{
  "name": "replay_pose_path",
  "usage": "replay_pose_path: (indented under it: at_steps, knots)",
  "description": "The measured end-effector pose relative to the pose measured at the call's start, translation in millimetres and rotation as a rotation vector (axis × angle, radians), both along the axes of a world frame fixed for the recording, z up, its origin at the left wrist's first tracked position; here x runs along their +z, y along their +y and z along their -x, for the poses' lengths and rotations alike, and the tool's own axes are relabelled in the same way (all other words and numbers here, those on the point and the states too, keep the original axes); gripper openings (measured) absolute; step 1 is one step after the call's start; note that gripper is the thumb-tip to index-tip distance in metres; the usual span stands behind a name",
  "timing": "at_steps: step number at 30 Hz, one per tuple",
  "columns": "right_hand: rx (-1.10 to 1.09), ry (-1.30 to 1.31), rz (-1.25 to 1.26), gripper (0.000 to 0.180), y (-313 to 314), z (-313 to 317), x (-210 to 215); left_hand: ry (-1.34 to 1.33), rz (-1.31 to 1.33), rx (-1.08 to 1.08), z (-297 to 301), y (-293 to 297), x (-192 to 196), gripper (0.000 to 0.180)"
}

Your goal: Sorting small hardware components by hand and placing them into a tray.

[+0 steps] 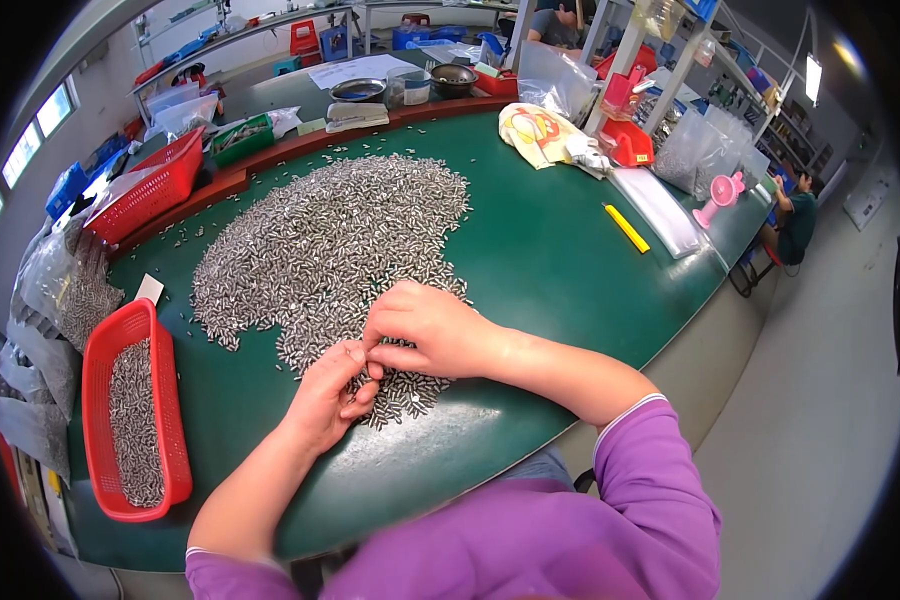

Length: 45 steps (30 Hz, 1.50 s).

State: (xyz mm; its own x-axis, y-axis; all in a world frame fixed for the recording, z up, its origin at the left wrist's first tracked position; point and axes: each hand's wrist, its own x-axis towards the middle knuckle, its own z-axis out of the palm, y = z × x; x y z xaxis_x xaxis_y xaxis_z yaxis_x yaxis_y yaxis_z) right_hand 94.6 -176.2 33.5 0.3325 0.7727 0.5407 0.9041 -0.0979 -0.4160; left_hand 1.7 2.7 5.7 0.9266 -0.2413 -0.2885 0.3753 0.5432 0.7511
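Note:
A wide heap of small silvery metal pins (320, 225) spreads over the green tabletop (540, 250). Above its near edge my two hands meet, fingertips touching. My left hand (328, 392) is closed, thumb and fingers pinched together; what it holds, if anything, is too small to make out. From the right, my right hand (425, 328) bends over it, its thumb and fingers also pinched against the left fingertips. Loose pins lie under and around both hands. To the left stands a long red plastic basket (175, 440) partly filled with the same kind of pins.
A yellow cutter-like tool (626, 228) and clear plastic bags (655, 210) lie at the right. A pink small fan (718, 198) stands near the right edge. Another red basket (155, 185) and a black bowl (453, 78) are at the back. A person (796, 220) sits far right.

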Motion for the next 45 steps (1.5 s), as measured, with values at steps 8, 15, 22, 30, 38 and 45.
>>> replay_pose_path:
  at_steps: [8, 15, 22, 30, 38, 45]
  knots:
    - [0.021, 0.141, 0.058, 0.017, -0.6, -4.0, -4.6, 0.019, 0.032, -0.017, 1.1, 0.9, -1.1, 0.009]
    - [-0.124, 0.045, 0.318, 0.014, -5.6, -9.4, -14.7, 0.041, 0.042, -0.017, -2.9, 2.1, -1.3, 0.015]
    - [-0.11, -0.004, 0.149, 0.011, 0.2, -11.1, -19.6, 0.052, 0.063, -0.017, -2.8, 4.2, -3.1, 0.013]
    - [-0.042, 0.109, -0.019, 0.017, 3.7, 5.1, 3.5, 0.033, 0.076, -0.024, -1.1, 4.6, -2.3, 0.014]
    - [-0.032, 0.093, -0.068, 0.026, 5.2, 6.9, 4.7, 0.021, 0.049, -0.02, -1.7, 3.1, -0.8, 0.015]
    - [-0.011, 0.061, -0.018, 0.031, 6.1, 11.4, 5.0, -0.029, 0.021, -0.052, -2.7, 1.8, -5.9, 0.016]
